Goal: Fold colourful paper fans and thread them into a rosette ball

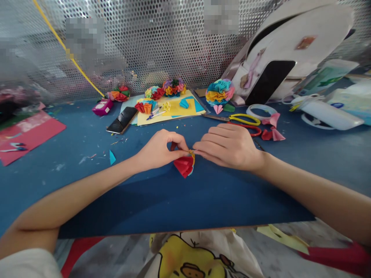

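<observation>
Over the middle of the blue table (162,200), a small folded red paper piece (184,166) with yellow and light blue edges hangs from the fingertips. My left hand (164,150) pinches its top between thumb and forefinger. Close on the right, my right hand (228,146) is closed, its fingertips at the yellow end of the same piece. What lies between those fingertips is too small to make out. A small blue paper scrap (112,157) lies to the left of my left hand.
Behind the hands are a phone (122,120), yellow sheets (179,108), paper flowers (219,92), yellow-handled scissors (245,119), red-handled scissors (255,131) and a tape roll (262,112). A pale backpack (307,42) with a black phone (271,82) stands back right. Red sheets (43,127) lie left.
</observation>
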{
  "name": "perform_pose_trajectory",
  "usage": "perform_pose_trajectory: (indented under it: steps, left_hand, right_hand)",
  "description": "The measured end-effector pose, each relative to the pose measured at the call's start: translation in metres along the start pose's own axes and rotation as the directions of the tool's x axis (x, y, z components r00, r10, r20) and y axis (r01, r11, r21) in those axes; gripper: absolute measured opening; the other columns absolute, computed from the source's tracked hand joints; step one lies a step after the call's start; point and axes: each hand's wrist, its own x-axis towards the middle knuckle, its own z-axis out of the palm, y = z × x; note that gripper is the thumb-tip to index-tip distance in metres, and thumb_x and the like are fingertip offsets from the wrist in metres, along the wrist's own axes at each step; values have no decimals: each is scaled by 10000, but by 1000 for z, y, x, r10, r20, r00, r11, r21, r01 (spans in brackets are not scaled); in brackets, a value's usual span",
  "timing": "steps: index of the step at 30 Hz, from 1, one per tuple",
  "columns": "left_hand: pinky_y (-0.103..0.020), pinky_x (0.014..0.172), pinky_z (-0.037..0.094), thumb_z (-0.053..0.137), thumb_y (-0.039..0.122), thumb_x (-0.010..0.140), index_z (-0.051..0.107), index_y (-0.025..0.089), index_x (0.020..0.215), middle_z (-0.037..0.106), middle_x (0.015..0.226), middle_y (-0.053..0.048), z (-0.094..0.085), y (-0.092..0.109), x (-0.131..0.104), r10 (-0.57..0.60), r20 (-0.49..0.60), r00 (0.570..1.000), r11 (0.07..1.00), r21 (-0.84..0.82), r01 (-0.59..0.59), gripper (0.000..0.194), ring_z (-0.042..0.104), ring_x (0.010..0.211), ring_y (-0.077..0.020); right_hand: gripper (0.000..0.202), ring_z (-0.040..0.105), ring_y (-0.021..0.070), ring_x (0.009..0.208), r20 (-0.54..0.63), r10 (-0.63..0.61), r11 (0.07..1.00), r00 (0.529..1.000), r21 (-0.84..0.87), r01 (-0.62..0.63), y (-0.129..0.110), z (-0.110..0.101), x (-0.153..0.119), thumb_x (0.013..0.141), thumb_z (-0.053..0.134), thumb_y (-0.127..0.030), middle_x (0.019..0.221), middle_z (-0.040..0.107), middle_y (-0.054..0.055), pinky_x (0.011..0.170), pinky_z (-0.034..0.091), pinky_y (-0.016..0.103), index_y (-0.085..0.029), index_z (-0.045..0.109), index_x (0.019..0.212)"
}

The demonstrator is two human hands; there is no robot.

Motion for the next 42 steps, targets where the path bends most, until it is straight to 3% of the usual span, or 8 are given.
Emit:
perform_pose_trajectory:
  steps: [11,16,22,26,34,39,42]
  left_hand:
    - [-234,524,368,750,187,767,738,145,679,745,684,-29,5,-4,3,-125,-23,992,982,-144,120,99,523,563,-86]
    - [-228,546,409,753,157,762,716,148,675,727,669,-17,8,-5,3,-128,-6,992,979,-161,125,95,576,594,-98]
    - [-222,564,419,777,129,755,622,160,685,671,647,19,16,-7,1,-119,-56,991,972,-211,105,172,599,604,-99]
    - [-232,585,388,781,84,763,619,170,775,657,665,47,16,-5,-2,-94,-120,988,989,-125,79,184,577,621,-98]
    - [-336,826,391,787,187,874,756,220,805,770,851,21,1,2,-1,51,-1,999,956,291,-48,82,678,819,-166]
    - [-292,748,430,756,100,855,768,203,755,741,778,8,2,3,-1,57,17,998,976,211,-59,144,660,747,-155]
    - [-260,685,436,794,61,792,756,184,713,713,730,15,3,3,-1,18,-15,1000,992,128,-16,151,630,701,-136]
  right_hand:
    - [208,579,168,704,19,136,965,991,222,-137,1,4,-5,1050,554,-238,755,727,10,639,416,309,-197,715,924]
    - [246,544,164,668,33,168,927,985,334,-170,-5,10,-1,1056,536,-240,734,707,13,635,414,300,-191,692,873]
    - [239,571,159,688,127,221,880,967,401,-254,-14,13,3,1050,506,-226,767,666,29,671,441,286,-185,645,859]
    - [232,587,166,721,106,219,890,970,386,-243,-14,14,2,1044,489,-204,805,686,45,695,457,285,-182,659,888]
    - [275,553,170,706,41,154,957,987,242,-159,-10,13,-2,1053,476,-202,786,697,33,654,412,305,-187,681,871]
    - [278,551,169,691,33,118,975,992,185,-122,-11,11,-2,1059,472,-212,788,703,31,648,404,305,-188,676,870]
    - [243,575,169,697,54,146,953,988,262,-155,-12,10,-1,1058,481,-225,802,692,41,661,425,305,-172,672,917]
